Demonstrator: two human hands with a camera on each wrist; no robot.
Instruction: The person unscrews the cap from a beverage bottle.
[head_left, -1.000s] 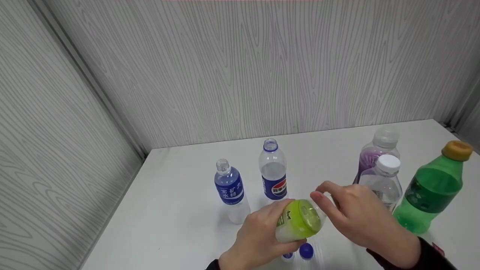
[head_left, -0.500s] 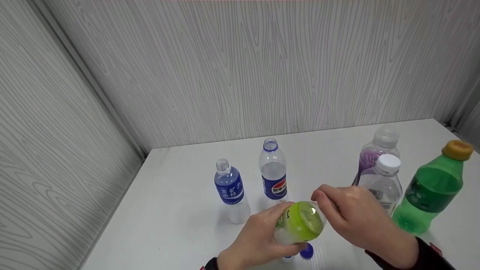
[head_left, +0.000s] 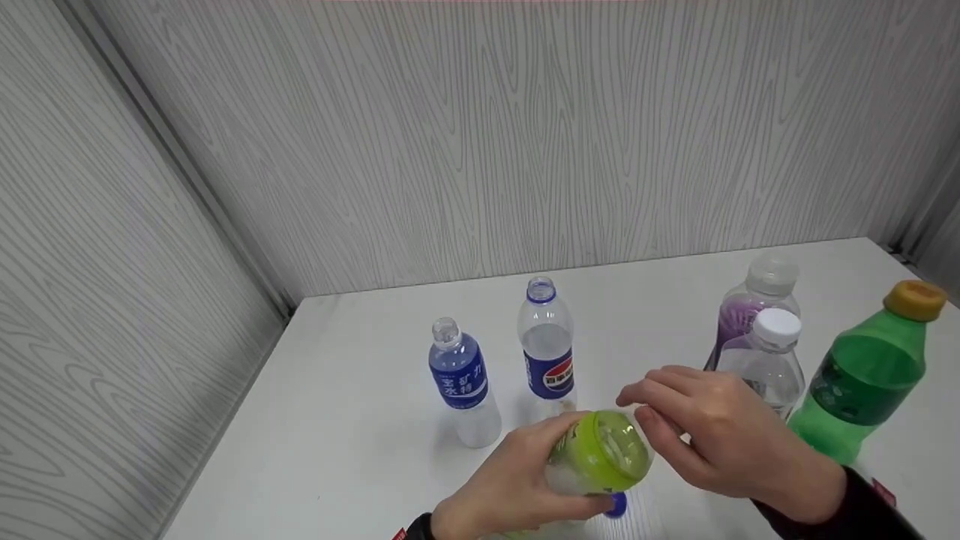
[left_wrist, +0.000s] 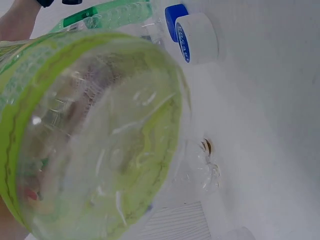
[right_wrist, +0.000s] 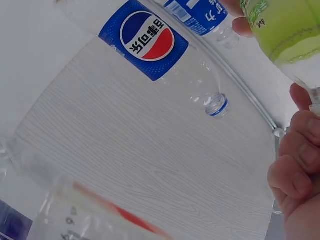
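Note:
My left hand (head_left: pixel 510 480) grips a clear bottle with a lime-green label (head_left: pixel 600 450), held tilted above the table. The bottle's wide clear end fills much of the left wrist view. My right hand (head_left: pixel 712 431) is at its neck (right_wrist: pixel 314 95), fingers curled and thumb on the far side in the right wrist view. Those fingers hide whatever is on the neck's tip. Behind the held bottle stand a Pepsi bottle (head_left: pixel 547 337) and a blue-labelled bottle (head_left: pixel 459 375), both upright without caps. A blue cap (head_left: pixel 616 505) lies on the table below.
At right stand a green bottle with a yellow-brown cap (head_left: pixel 862 375), a clear white-capped bottle (head_left: pixel 765 364) and a purple-labelled bottle (head_left: pixel 739 315). A white cap with a blue face (left_wrist: pixel 199 39) lies beside the blue cap. Grey wood-patterned panels (head_left: pixel 487 150) border the white table.
The held bottle has dropped slightly in my left hand's grip. My right hand's fingers have turned about the neck, the index finger now reaching further forward than half a second ago.

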